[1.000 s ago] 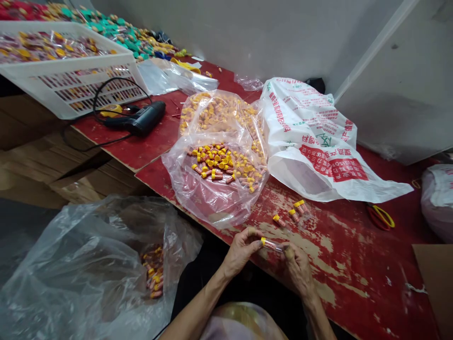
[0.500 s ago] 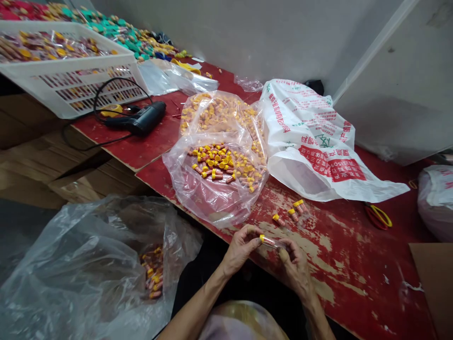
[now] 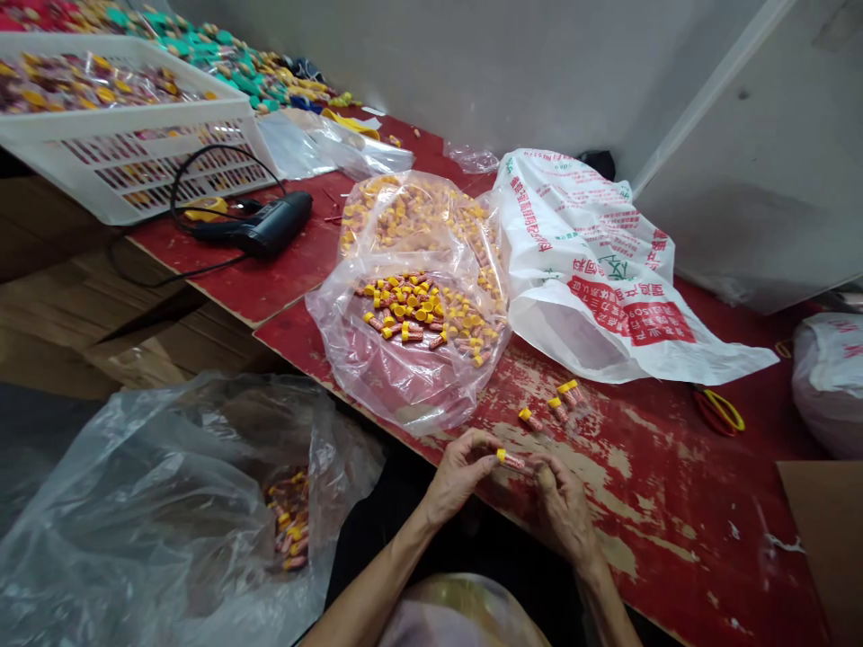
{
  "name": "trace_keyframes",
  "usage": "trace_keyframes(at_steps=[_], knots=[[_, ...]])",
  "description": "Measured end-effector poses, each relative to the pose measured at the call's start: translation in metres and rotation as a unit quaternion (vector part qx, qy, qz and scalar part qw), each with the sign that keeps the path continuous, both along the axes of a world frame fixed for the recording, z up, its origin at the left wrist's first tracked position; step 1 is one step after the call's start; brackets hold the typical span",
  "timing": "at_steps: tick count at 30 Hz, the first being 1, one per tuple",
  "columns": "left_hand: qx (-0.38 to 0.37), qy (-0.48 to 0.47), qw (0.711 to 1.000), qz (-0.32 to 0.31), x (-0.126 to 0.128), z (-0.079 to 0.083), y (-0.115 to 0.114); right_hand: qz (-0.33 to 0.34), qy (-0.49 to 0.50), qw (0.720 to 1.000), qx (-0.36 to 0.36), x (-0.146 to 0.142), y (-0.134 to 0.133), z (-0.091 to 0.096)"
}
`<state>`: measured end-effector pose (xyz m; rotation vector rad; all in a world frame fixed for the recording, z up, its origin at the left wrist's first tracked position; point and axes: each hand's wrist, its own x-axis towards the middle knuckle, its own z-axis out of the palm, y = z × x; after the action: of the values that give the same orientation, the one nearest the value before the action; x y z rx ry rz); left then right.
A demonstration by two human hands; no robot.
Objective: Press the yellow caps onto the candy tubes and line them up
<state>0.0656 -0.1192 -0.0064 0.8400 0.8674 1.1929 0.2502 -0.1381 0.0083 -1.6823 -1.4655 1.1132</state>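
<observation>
Between my hands, at the table's near edge, is a small tube (image 3: 515, 461) with a yellow cap and a red-and-pale patterned body. My left hand (image 3: 459, 474) is closed, pinching the tube at its capped end. My right hand (image 3: 563, 497) is closed too, with thumb and fingers at the other end; a clear sleeve seems to be there, but the fingertips hide it. Just beyond my hands lie three similar yellow-capped tubes (image 3: 556, 410) with clear film about them. Past them an open clear bag (image 3: 397, 400) holds many more capped tubes.
A white printed sack (image 3: 580, 243) lies right of the clear bag, and yellow-handled scissors (image 3: 720, 412) are farther right. At left are a black heat gun (image 3: 276, 225) with a cord and a white basket (image 3: 135, 166) full of wrapped pieces. Below hangs another plastic bag (image 3: 168, 485) containing tubes.
The patterned body now fills more of the length between my hands, where clear film showed before. My right fingertips have shifted slightly at the tube's end. The view has moved a little.
</observation>
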Motion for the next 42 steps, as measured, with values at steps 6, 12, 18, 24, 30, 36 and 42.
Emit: trace_keyframes(at_steps=[6,12,18,24,30,36,42], knots=[[-0.014,-0.024,1.0,-0.008,-0.002,0.001,0.0,0.015,0.004,1.0,0.007,0.0,-0.001,0.001],[-0.006,-0.018,1.0,-0.011,-0.004,-0.001,-0.001,-0.002,0.008,1.0,0.025,-0.002,-0.002,0.002],[-0.006,0.042,0.999,-0.01,-0.005,-0.003,-0.002,0.012,0.001,1.0,0.021,-0.001,-0.003,-0.001],[-0.008,-0.006,1.0,-0.002,-0.004,-0.003,-0.003,-0.009,0.036,0.999,0.018,-0.001,-0.003,-0.004],[-0.008,-0.004,1.0,-0.001,-0.001,-0.007,-0.002,0.004,0.025,1.0,-0.017,0.004,0.0,-0.006],[0.055,0.148,0.987,0.026,0.005,-0.003,0.003,-0.084,0.075,0.991,-0.076,0.002,0.005,-0.016],[0.153,0.321,0.904,0.237,-0.028,0.019,0.023,-0.174,0.023,0.984,-0.021,0.004,0.016,-0.018]])
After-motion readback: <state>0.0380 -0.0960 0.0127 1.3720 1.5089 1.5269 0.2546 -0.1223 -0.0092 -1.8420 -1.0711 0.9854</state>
